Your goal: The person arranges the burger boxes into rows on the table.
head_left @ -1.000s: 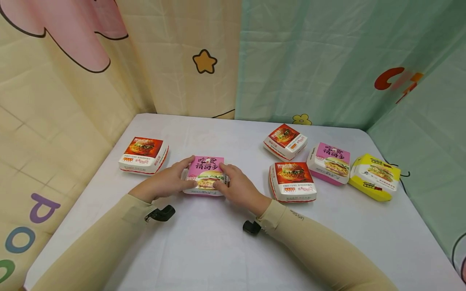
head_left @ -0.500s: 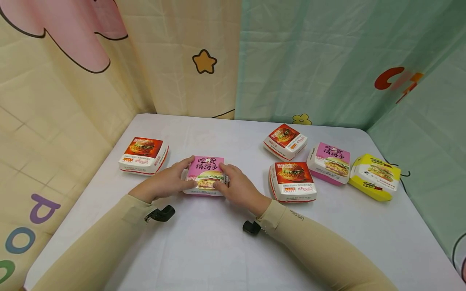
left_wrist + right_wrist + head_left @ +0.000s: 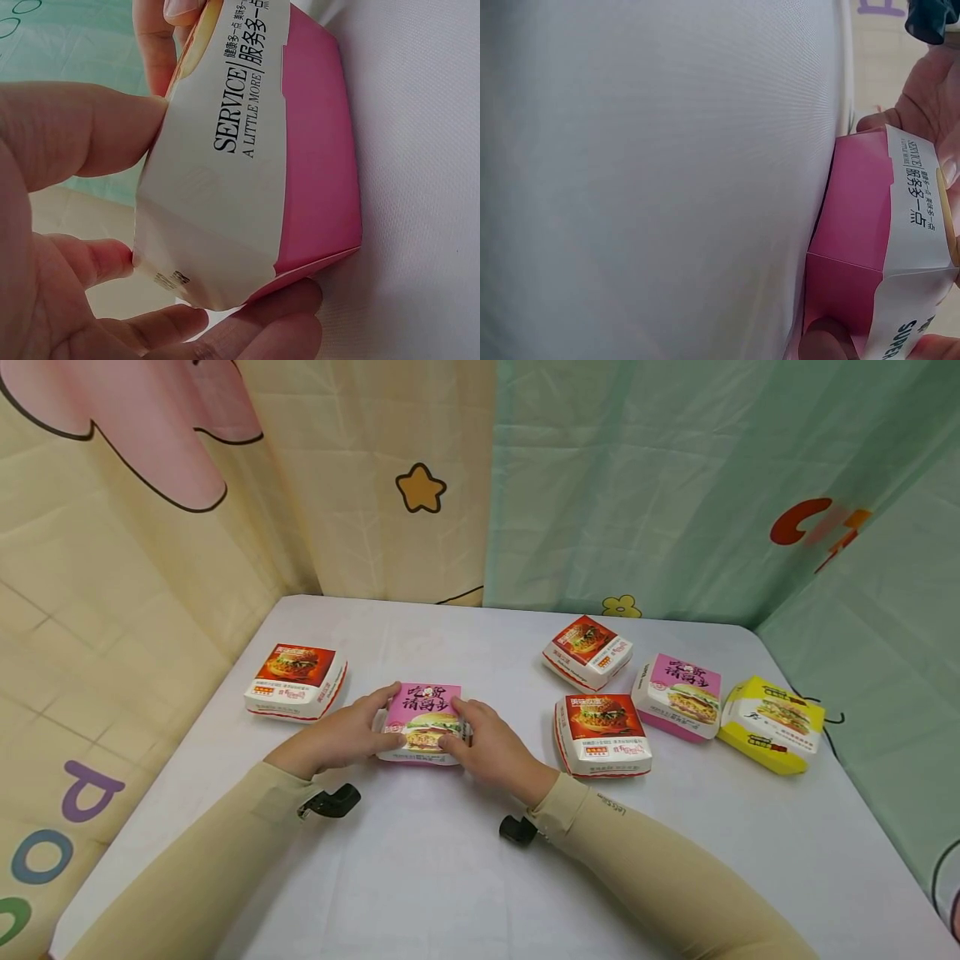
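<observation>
A pink and white burger box [image 3: 426, 714] sits on the white table, its printed top facing up. My left hand [image 3: 341, 735] grips its left side, thumb on the front top edge. From the other side my right hand [image 3: 498, 747] holds it, its thumb over the front right corner. In the left wrist view, the box's front [image 3: 247, 165] reads "SERVICE", and fingers [image 3: 281, 322] of my left hand wrap low round its side. The right wrist view shows the box's pink base [image 3: 851, 202] against the table, with a right fingertip [image 3: 826, 341] near its bottom.
A red and white burger box [image 3: 295, 681] stands at left. Two more, a rear one [image 3: 587, 652] and a nearer one [image 3: 603, 735], stand at right beside a pink box [image 3: 678, 696] and a yellow box [image 3: 774, 724]. Patterned curtains [image 3: 360, 485] border the table [image 3: 420, 877].
</observation>
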Demonstrator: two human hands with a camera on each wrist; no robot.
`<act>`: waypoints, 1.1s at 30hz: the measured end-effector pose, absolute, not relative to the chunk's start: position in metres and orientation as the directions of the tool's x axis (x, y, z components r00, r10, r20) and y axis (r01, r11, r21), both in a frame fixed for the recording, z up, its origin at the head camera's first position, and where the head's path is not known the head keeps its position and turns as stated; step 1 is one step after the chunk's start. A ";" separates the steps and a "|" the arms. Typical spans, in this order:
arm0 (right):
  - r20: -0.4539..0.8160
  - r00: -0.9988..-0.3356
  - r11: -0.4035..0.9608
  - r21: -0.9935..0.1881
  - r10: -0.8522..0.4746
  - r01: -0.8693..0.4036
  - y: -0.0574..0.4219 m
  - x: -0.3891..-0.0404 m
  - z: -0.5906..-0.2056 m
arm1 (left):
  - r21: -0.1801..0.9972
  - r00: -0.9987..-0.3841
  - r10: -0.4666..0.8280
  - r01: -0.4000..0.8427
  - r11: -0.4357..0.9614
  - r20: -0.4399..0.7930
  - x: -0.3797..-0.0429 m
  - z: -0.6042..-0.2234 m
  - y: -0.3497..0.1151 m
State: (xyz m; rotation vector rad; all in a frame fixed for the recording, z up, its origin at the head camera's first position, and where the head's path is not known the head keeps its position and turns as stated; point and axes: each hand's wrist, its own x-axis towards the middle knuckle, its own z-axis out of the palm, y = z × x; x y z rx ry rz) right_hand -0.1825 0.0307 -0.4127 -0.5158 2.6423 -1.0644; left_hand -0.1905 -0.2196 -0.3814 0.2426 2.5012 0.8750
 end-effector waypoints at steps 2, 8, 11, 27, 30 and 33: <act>-0.093 -0.908 0.671 -0.705 -0.410 -0.231 0.031 -0.182 -0.413 | 0.624 -0.872 0.316 0.015 0.781 -0.374 -0.190 -0.382 -0.219; -0.093 -0.908 0.674 -0.702 -0.409 -0.232 0.031 -0.182 -0.412 | 0.620 -0.872 0.314 0.016 0.784 -0.375 -0.189 -0.381 -0.219; -0.094 -0.908 0.673 -0.702 -0.409 -0.231 0.030 -0.181 -0.411 | 0.615 -0.872 0.313 0.018 0.788 -0.376 -0.189 -0.379 -0.219; -0.095 -0.908 0.677 -0.699 -0.407 -0.231 0.029 -0.179 -0.409 | 0.629 -0.870 0.308 -0.003 0.778 -0.385 -0.188 -0.380 -0.222; -0.096 -0.911 0.678 -0.699 -0.402 -0.226 0.029 -0.178 -0.408 | 0.625 -0.869 0.309 -0.001 0.781 -0.388 -0.189 -0.380 -0.222; -0.107 -0.914 0.684 -0.699 -0.392 -0.211 0.030 -0.179 -0.406 | 0.621 -0.867 0.308 -0.002 0.784 -0.391 -0.190 -0.380 -0.221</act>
